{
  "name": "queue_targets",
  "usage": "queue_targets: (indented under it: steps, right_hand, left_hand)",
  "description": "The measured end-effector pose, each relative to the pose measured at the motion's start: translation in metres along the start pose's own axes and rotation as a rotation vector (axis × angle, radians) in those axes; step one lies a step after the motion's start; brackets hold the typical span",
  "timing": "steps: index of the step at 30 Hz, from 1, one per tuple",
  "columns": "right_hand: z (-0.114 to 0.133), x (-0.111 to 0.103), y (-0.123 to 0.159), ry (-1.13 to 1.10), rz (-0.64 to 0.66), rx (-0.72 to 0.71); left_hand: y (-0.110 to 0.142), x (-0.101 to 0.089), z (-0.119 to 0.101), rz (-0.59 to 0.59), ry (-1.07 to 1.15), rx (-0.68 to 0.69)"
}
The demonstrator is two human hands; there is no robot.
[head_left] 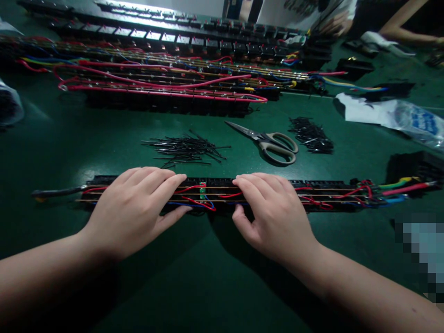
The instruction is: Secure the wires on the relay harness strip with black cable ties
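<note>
A long black wired strip lies across the green table in front of me, with brass-coloured rods, red and blue wires and a small green circuit board near its middle. My left hand grips the strip left of the board, fingers over the far edge and thumb along the near edge. On the other side of the board, my right hand holds it in the same way. Green, red and blue leads stick out at the strip's right end, and a black cable at its left.
Beyond the strip lie a pile of black cable ties, scissors and a second cable-tie pile. More wired strips fill the table's far side. A plastic bag is at right; another person's hand shows at the back.
</note>
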State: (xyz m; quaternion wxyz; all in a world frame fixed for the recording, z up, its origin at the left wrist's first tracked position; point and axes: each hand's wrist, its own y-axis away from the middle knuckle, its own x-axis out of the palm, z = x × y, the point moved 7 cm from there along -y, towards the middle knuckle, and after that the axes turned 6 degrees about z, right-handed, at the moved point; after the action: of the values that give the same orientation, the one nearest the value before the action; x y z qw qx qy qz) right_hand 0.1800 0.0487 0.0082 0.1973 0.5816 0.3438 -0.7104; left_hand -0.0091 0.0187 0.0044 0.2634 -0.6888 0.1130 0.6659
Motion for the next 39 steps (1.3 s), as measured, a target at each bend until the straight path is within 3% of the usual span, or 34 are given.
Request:
queue_targets:
  steps: [4, 11, 20, 31, 35, 39]
  right_hand:
    - [-0.004, -0.003, 0.002, 0.006, -0.018, 0.042]
    - [0.003, -0.004, 0.002, -0.056, -0.012, -0.074]
    - [0.0, -0.002, -0.001, -0.009, -0.046, -0.107]
    - [-0.003, -0.005, -0.002, -0.008, -0.087, -0.051]
    - [-0.004, -0.004, -0.001, -0.031, -0.083, -0.069]
    - [-0.004, -0.004, -0.002, -0.054, -0.102, -0.071]
  left_hand:
    - [0.0, 0.001, 0.0, -0.006, 0.0, 0.006]
    - [0.0, 0.0, 0.0, 0.004, 0.036, -0.015]
    - [-0.001, -0.001, -0.003, -0.016, 0.018, 0.034]
    - [-0.002, -0.001, -0.003, -0.013, 0.031, 0.017]
    - [-0.002, -0.005, 0.015, 0.036, 0.142, -0.074]
    - [-0.006, -0.008, 0.06, 0.101, 0.276, -0.308]
